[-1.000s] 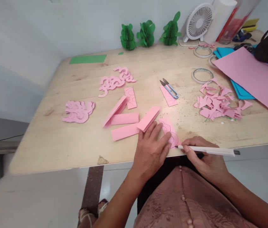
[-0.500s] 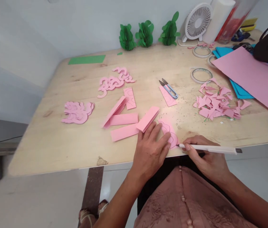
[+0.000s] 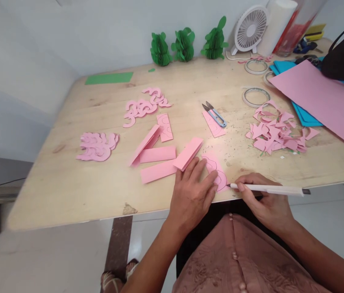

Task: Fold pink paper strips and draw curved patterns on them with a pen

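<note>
My left hand (image 3: 190,195) lies with its fingers stretched out, pressing the left edge of a small pink paper piece (image 3: 213,166) to the table's front edge. Curved dark lines are drawn on that paper. Between the fingers of my right hand (image 3: 268,203) is a white pen (image 3: 269,189), its tip at the paper's lower right. Folded pink paper strips (image 3: 188,153) lie just beyond my left fingertips. Farther back, blue-handled thread snips (image 3: 216,115) rest on another marked pink strip (image 3: 213,124).
Pink scraps (image 3: 277,132) heap at the right, near tape rolls (image 3: 256,97) and a large pink sheet (image 3: 324,101) over blue paper. Curved pink cut-outs (image 3: 99,145) pile at the left. Green paper figures (image 3: 184,44) and a white fan (image 3: 251,29) stand along the wall.
The view has shifted slightly. My left hand keeps its place on the paper, and the pen tip stays at about the same spot on the drawn curve.
</note>
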A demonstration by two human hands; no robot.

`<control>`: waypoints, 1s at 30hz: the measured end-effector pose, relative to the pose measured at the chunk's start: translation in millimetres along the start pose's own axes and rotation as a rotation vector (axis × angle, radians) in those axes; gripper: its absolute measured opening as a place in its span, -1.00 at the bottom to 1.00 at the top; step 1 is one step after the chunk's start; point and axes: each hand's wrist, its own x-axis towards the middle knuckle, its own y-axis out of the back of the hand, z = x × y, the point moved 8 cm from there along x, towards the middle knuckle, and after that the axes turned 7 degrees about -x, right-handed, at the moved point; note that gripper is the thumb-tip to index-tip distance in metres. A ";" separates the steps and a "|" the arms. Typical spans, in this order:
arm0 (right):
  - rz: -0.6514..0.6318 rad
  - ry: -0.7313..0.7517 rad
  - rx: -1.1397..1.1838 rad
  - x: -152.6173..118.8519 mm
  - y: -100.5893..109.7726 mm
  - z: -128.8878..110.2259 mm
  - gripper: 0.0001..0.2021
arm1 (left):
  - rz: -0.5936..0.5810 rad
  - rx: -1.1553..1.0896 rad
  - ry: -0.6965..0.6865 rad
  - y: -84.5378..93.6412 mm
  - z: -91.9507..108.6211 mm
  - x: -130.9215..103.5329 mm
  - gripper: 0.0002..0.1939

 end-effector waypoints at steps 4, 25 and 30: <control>0.008 -0.004 0.003 0.7 0.1 0.2 -0.84 | 0.007 0.007 -0.006 0.6 0.0 -0.2 -0.74; 0.051 -0.018 -0.004 3.1 0.7 0.9 -0.83 | 0.023 -0.016 -0.013 1.9 1.3 0.8 -0.76; 0.066 -0.006 -0.011 3.5 1.1 0.3 -0.83 | 0.018 -0.018 -0.006 0.3 0.4 0.3 -0.75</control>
